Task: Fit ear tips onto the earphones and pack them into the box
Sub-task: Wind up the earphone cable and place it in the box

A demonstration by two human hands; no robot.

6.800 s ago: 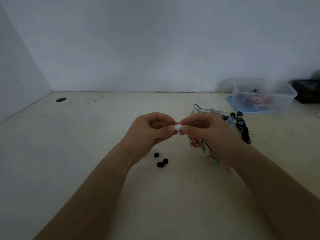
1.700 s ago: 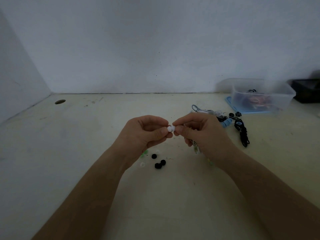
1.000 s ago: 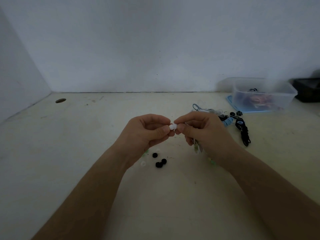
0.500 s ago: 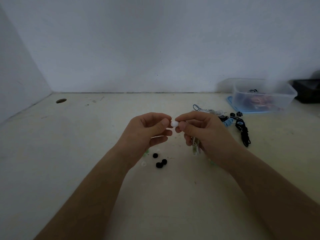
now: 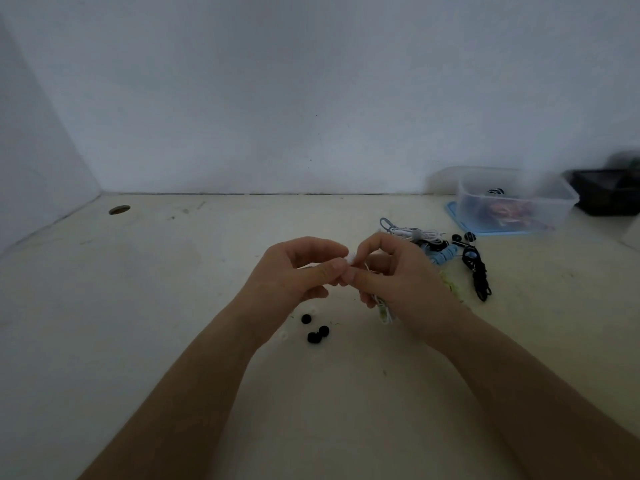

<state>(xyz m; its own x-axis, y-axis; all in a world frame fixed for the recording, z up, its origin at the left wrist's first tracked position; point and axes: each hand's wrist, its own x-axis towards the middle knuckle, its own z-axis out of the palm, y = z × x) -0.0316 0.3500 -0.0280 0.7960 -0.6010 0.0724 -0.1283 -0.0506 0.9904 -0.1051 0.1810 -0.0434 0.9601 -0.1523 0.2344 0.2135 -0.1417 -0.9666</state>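
Both hands are up over the middle of the table (image 5: 138, 306), fingertips meeting. The left hand (image 5: 298, 271) pinches a small white ear tip (image 5: 350, 259) between thumb and forefinger, with the other fingers curled underneath. The right hand (image 5: 398, 278) is closed round a white earphone (image 5: 387, 311). Most of it is hidden in the fist, and only its cord hangs out below the palm toward the table. The ear tip sits right where the two sets of fingertips touch. Whether it is already seated on the earphone, I cannot tell.

Down on the table, just below the left wrist, lie three black ear tips (image 5: 313, 337), close together. A loose white ear tip (image 5: 282, 336) lies beside them on the left. Behind the right hand is a pile of earphones (image 5: 429, 242) with white and blue cords tangled together. A black earphone (image 5: 478, 271) lies coiled beside it on the right.

Near the back right corner stands the clear box (image 5: 554, 211), set on a blue lid (image 5: 452, 213). Something lies inside it, too blurred to make out. A black tray (image 5: 606, 199) sits against the right edge next to the box. Toward the back left corner there is a round hole (image 5: 119, 209) in the table.
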